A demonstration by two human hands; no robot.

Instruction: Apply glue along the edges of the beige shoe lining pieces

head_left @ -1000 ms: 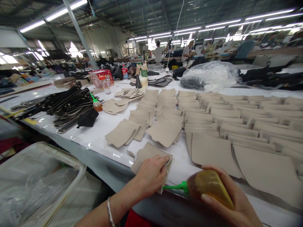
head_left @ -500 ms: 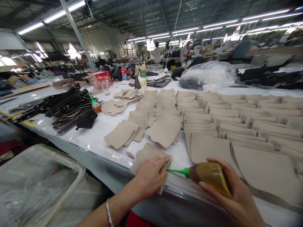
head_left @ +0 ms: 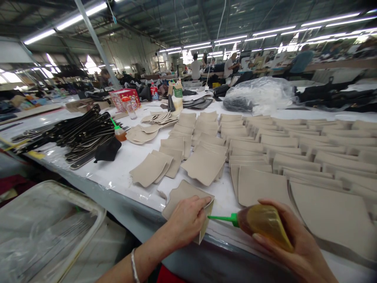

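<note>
Under my left hand (head_left: 188, 218) is a beige leather-like piece (head_left: 179, 194) at the table's front edge, its right side folded up. The fingers are closed on that piece near the fold. My right hand (head_left: 294, 239) is wrapped round a squeeze bottle (head_left: 266, 224) of amber liquid, tipped onto its side. The bottle's thin green nozzle (head_left: 220, 217) points left, its tip at the folded edge beside my left fingers. Just beyond lie more beige pieces (head_left: 204, 163), stacked and overlapping.
Rows of beige pieces (head_left: 326, 212) cover the table's right side. Black straps (head_left: 85, 135) are heaped at the left, beside a second green-tipped bottle (head_left: 119, 133). A white bin (head_left: 101, 218) stands below the edge at lower left. Plastic-wrapped goods (head_left: 262, 94) lie at the back.
My right hand and the bottle have shifted slightly right and down, the nozzle tip staying close to the folded edge. My left hand stays nearly still on the piece.
</note>
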